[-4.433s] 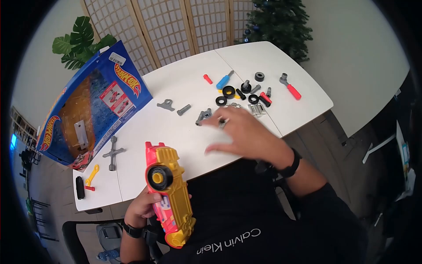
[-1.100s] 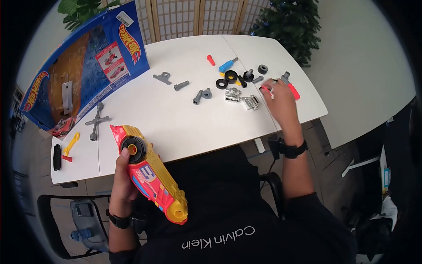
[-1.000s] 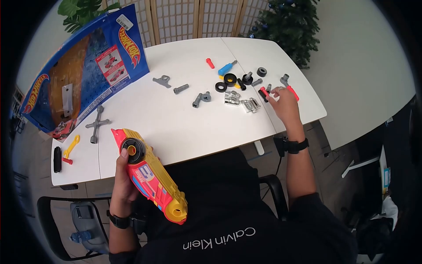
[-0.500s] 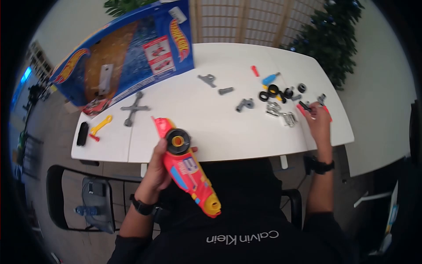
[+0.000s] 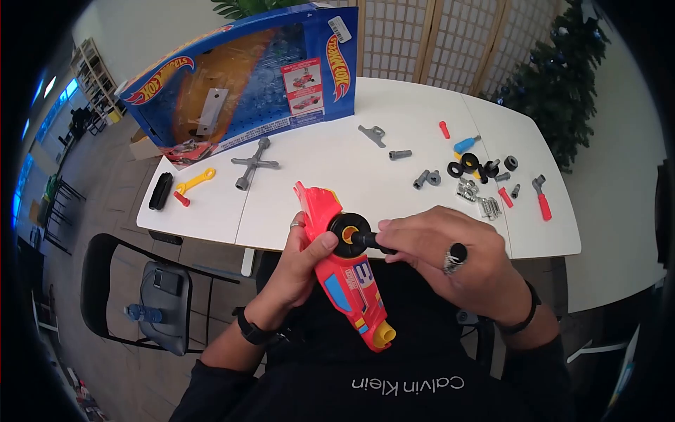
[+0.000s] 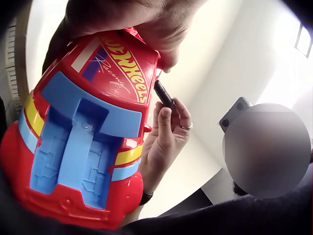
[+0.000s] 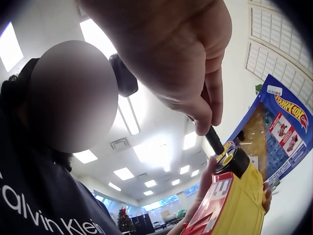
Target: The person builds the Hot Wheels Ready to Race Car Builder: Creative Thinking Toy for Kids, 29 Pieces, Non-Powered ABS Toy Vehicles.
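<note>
My left hand [image 5: 292,267] grips a red and yellow toy race car [image 5: 351,285], its thumb lying by the black wheel [image 5: 339,226] fitted on the side. My right hand [image 5: 460,264] pinches a short black ribbed rod [image 5: 367,240] between thumb and fingers, its tip right at the wheel's yellow centre. From the right wrist, the rod [image 7: 213,140] points down at the wheel [image 7: 234,162]. A bare yellow hub [image 5: 383,335] shows at the car's other end. The left wrist view has the car's blue and red top [image 6: 80,147], with the rod [image 6: 164,94] beside it.
A blue Hot Wheels box [image 5: 260,77] stands at the table's back left. Near it lie a grey cross wrench [image 5: 254,164], a yellow wrench [image 5: 196,181] and a black part [image 5: 161,190]. Loose tyres, chrome parts [image 5: 467,190], bolts and a red-handled ratchet [image 5: 545,206] lie right.
My right hand has picked up the black rod from the table's right side and brought it to the car's wheel. The left hand keeps its grip on the car. The head view has swung left.
</note>
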{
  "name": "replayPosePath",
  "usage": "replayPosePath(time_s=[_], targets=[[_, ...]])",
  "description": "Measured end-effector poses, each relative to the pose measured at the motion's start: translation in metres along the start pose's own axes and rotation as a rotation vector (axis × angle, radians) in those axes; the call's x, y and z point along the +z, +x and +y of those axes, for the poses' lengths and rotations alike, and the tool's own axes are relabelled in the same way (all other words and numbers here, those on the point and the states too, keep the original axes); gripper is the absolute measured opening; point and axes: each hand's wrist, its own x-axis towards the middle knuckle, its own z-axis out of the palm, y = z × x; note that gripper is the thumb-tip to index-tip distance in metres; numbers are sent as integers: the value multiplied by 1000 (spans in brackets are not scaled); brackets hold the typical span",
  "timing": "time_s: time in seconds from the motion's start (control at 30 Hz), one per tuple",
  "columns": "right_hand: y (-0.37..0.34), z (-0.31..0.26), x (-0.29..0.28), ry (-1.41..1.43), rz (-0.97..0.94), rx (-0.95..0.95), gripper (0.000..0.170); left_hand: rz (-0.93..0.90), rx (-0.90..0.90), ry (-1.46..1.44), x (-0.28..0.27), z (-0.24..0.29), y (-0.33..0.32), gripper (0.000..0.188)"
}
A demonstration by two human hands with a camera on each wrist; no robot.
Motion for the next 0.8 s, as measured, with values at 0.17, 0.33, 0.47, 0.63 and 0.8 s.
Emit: replayPosePath(time_s=[0.17, 0.33, 0.47, 0.63, 0.8], targets=[[17, -3, 15, -67, -13, -46, 27, 60, 46, 31, 20, 13, -9, 76], [16, -5, 6, -369, -134, -2, 38, 64, 54, 76, 17, 9, -6, 78], [17, -1, 21, -294, -42, 4, 25, 68, 64, 45, 14, 5, -5, 79], [10, -2, 9, -543, -227, 19, 33, 79, 33, 48, 16, 2, -2, 80], [11, 7, 20, -340, -33, -73, 34, 89, 59, 47, 13, 1, -3, 79]])
